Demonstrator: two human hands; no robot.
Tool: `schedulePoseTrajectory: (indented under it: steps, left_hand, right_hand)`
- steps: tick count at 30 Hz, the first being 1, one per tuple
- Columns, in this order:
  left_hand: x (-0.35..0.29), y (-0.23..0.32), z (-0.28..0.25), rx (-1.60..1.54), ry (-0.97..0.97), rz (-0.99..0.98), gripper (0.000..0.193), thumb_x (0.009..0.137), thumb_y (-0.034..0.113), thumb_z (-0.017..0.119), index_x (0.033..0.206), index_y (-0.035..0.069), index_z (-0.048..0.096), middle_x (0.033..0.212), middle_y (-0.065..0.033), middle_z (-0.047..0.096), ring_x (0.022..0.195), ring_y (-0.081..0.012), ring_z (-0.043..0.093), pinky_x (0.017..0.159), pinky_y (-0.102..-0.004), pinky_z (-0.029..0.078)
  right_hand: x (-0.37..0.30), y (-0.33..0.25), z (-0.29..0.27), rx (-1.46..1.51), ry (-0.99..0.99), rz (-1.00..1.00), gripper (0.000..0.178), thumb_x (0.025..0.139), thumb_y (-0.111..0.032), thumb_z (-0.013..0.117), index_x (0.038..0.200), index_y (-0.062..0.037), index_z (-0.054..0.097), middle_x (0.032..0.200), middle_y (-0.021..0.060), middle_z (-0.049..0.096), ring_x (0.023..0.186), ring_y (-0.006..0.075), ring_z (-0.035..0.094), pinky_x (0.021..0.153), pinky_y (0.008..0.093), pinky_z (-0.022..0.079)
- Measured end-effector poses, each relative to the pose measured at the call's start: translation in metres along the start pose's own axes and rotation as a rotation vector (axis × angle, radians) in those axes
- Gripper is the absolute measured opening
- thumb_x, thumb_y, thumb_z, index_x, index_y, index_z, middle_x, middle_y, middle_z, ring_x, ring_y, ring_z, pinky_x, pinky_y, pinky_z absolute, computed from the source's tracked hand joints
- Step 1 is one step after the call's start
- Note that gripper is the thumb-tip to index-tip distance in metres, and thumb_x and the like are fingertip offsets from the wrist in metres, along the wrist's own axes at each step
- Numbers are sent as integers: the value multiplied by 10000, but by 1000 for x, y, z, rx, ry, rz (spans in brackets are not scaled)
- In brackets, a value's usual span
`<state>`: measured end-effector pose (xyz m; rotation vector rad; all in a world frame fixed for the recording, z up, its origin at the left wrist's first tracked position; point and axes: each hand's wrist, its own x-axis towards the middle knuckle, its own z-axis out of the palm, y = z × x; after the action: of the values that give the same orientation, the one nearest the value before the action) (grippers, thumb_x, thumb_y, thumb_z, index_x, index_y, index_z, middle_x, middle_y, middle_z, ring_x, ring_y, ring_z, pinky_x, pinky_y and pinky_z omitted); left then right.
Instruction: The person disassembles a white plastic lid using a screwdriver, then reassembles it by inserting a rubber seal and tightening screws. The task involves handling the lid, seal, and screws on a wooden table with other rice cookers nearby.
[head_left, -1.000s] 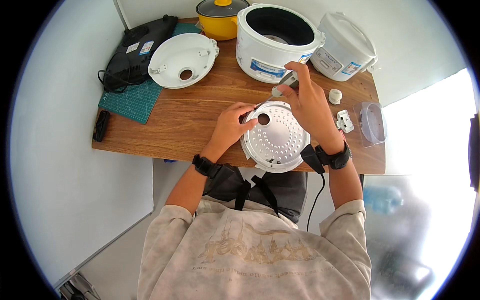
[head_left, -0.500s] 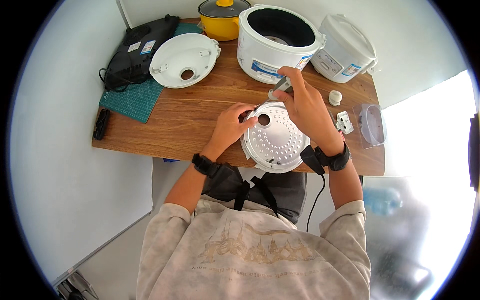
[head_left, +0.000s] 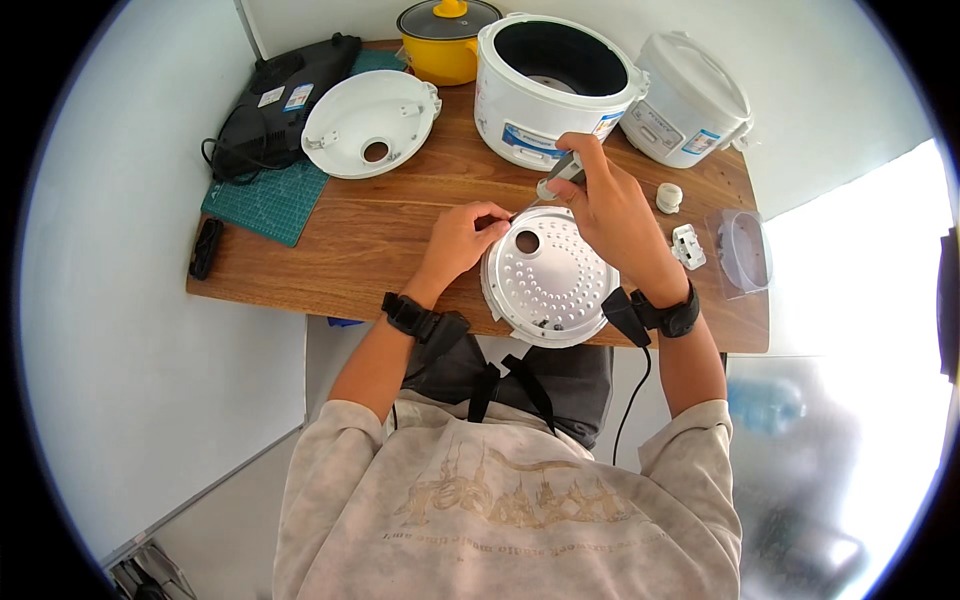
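Note:
A round silver inner lid plate (head_left: 558, 272), with rings of small dimples and one round hole, lies at the table's front edge. My right hand (head_left: 622, 222) is closed around the grey-and-white handle of a screwdriver (head_left: 566, 174) above the plate's far side. The screwdriver slants, its thin shaft running down and left toward the far-left rim. There my left hand (head_left: 462, 240) has thumb and fingertips pinched together beside the shaft's tip. Whatever lies between those fingertips is too small to make out.
A white lid shell (head_left: 345, 125) lies at the back left, near a black appliance (head_left: 265, 120) and a green mat (head_left: 265, 205). Behind stand a yellow pot (head_left: 440, 58), an open rice cooker (head_left: 500, 110) and another cooker (head_left: 690, 95). Small white parts (head_left: 688, 246) and a clear container (head_left: 742, 250) lie right.
My left thumb has come off the plate beside the hole and drawn in to the fingertips at the rim. My right hand and the screwdriver have barely moved.

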<state>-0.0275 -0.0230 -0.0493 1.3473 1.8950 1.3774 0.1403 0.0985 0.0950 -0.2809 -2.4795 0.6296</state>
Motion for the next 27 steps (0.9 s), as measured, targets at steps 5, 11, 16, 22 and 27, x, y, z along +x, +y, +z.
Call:
schedulePoseTrajectory:
  steps: [5,11,16,22,27]
  left_hand:
    - [0,2,-2,-19,-14,-15,200,885,196,730,1036,66,753,936,-95,759,834,-217,716,766,-329,544]
    - [1,0,-5,-48,-42,-30,203,892,185,717,1054,70,760,948,-95,761,836,-215,716,772,-328,544]
    - [2,-6,-4,-34,-52,-20,217,901,176,704,1085,77,762,982,-97,761,870,-209,715,807,-324,543]
    - [4,-2,-8,-97,-105,-99,230,902,187,697,1089,70,761,985,-75,763,862,-186,707,806,-317,541]
    - [7,-6,-6,-96,-112,-112,237,886,201,717,1080,71,757,972,-71,760,854,-179,703,797,-319,541]
  right_hand:
    - [-1,-4,-1,9,7,-27,380,915,-55,673,1214,-54,438,972,236,658,830,450,649,645,488,498]
    - [0,-8,-2,19,-47,33,373,933,-72,671,1242,-58,463,999,223,672,889,437,653,726,459,507]
    - [0,-5,-1,22,-47,22,366,934,-51,658,1243,-58,460,1030,217,667,893,435,651,733,461,505]
    - [3,-6,-2,8,-71,-13,362,936,-30,642,1244,-61,456,969,224,660,883,436,641,729,461,498]
    - [7,-8,-3,-4,-100,-43,387,917,-33,641,1248,-72,445,1077,229,663,853,448,653,662,486,513]
